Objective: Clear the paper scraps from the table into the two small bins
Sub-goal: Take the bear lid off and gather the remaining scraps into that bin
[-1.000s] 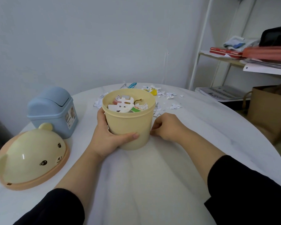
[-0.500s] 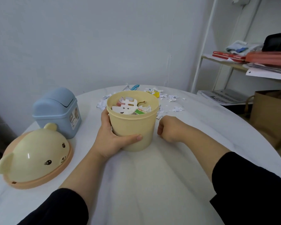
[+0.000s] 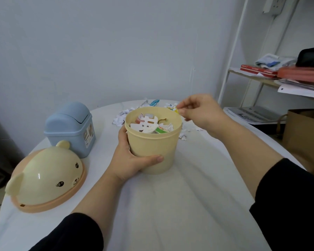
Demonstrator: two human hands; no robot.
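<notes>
So, left hand (image 3: 130, 160) wraps the cream bin (image 3: 152, 147) mid-table, thumb in front. Right hand (image 3: 199, 111) hovers at its 2 o'clock rim, pinching a yellow scrap (image 3: 175, 110); loose paper scraps (image 3: 121, 118) at 12.

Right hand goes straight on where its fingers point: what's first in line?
The right hand points left with a yellow scrap seemingly in its grip; next in line is the far rim of the yellow bin. Depth is unclear: it may pass above it.
</notes>
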